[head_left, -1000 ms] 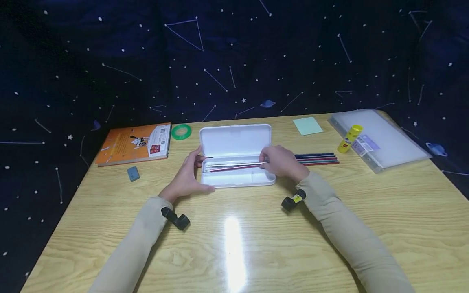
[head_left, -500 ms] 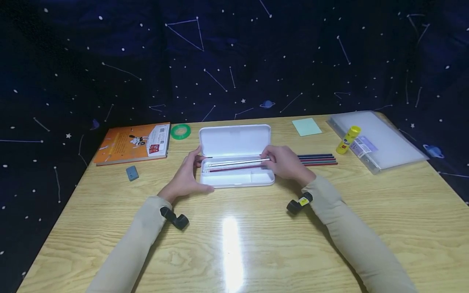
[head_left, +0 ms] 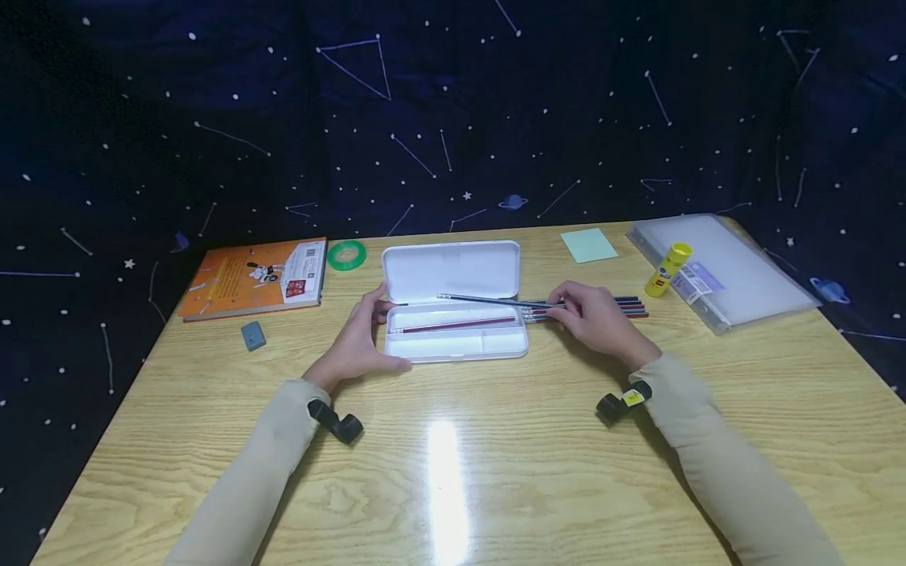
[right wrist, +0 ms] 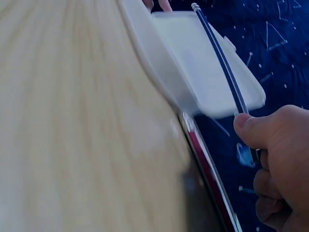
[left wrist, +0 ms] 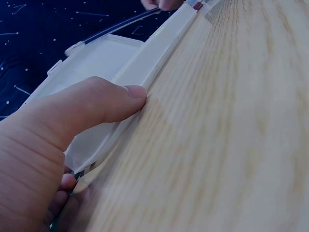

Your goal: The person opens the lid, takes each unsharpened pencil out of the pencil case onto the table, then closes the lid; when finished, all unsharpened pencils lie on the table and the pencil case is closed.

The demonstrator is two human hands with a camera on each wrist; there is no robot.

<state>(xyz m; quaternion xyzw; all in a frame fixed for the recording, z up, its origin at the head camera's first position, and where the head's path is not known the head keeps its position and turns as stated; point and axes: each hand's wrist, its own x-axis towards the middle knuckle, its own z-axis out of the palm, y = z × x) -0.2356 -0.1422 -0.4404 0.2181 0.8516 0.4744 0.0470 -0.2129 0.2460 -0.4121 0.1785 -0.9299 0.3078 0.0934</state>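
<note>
Okay, my left hand [head_left: 357, 338] has the white pencil case [head_left: 439, 344] by its left end: thumb on the front edge, other fingers bent round behind, probably to steady it. Lid [head_left: 451, 271] stands up, leaving the tray exposed; 1 dark red pencil [head_left: 453, 325] lies lengthwise in the long back compartment, likely because that slot suits its length. My right hand [head_left: 598, 321] has thumb and fingers clamped on 1 dark blue pencil [head_left: 495, 300], well back from the eraser, presumably so that end sticks out freely near the hinge side. Loose pencils [head_left: 633, 310] lie side by side on the table [head_left: 566, 456], just right of the case, handy for that hand.

Hidden: the middle of the loose bunch, behind my right hand, so no sure count. Dark thin tip [head_left: 400, 304] by my left fingers: can't make it out. Right wrist view cuts my left hand off.
</note>
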